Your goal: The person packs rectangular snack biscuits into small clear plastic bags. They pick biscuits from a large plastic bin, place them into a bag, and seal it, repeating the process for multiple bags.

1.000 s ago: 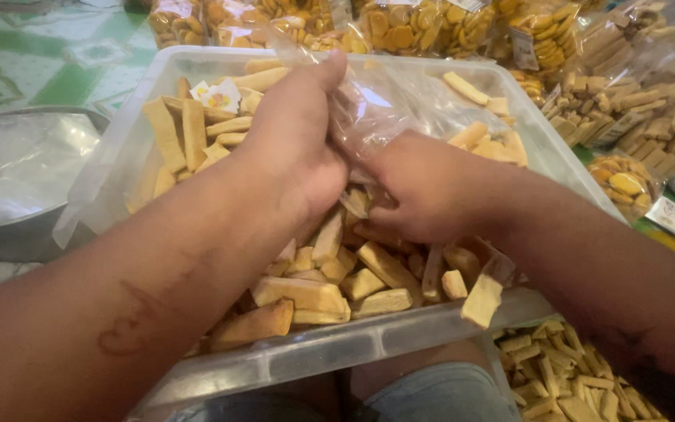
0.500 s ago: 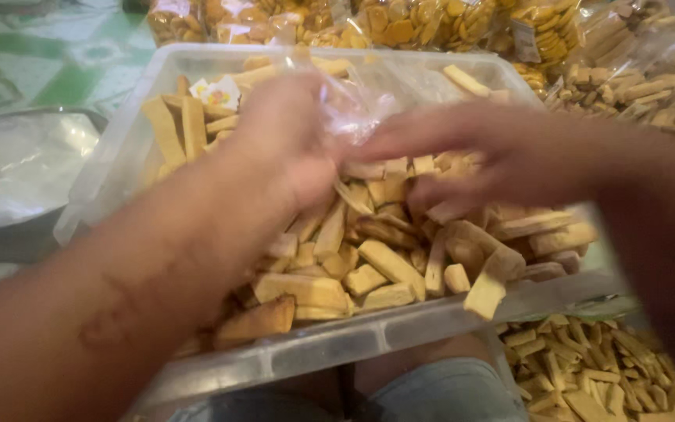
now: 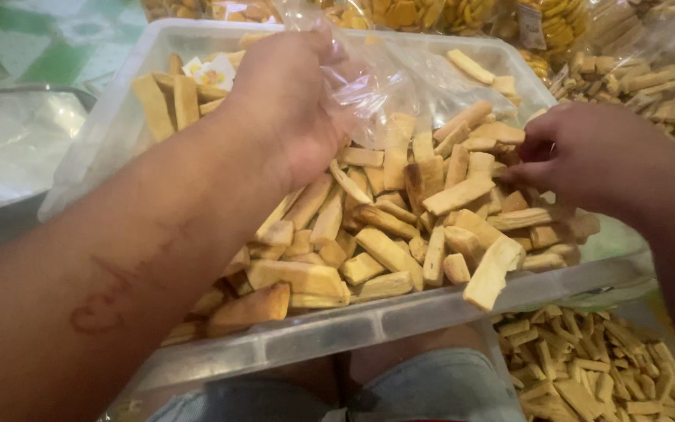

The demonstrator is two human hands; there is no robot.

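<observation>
The left hand point(image 3: 294, 101) is clenched on the gathered mouth of a clear bag point(image 3: 388, 78), holding it up over the far half of the tub point(image 3: 369, 320). The right hand point(image 3: 587, 156) rests on the sticks point(image 3: 400, 227) just right of the bag, fingers curled in and pinching at a few pieces; whether it has any fully gripped I cannot tell.

To do this well, I would judge that the left hand should keep the bag's mouth wide and low, close to the pile, so the right hand travels little and nothing drops outside the tub. Small handfuls, laid in lengthwise, should spare the sticks from snapping.

The sticks are pale golden, rectangular and baked-looking, with browner edges; they are uneven in length and heaped loosely. One lies tilted on the tub's near rim, below the right hand. The bag is thin, crinkled and glossy, with a few sticks showing through it. More filled bags point(image 3: 634, 78) sit beyond the right hand.
</observation>
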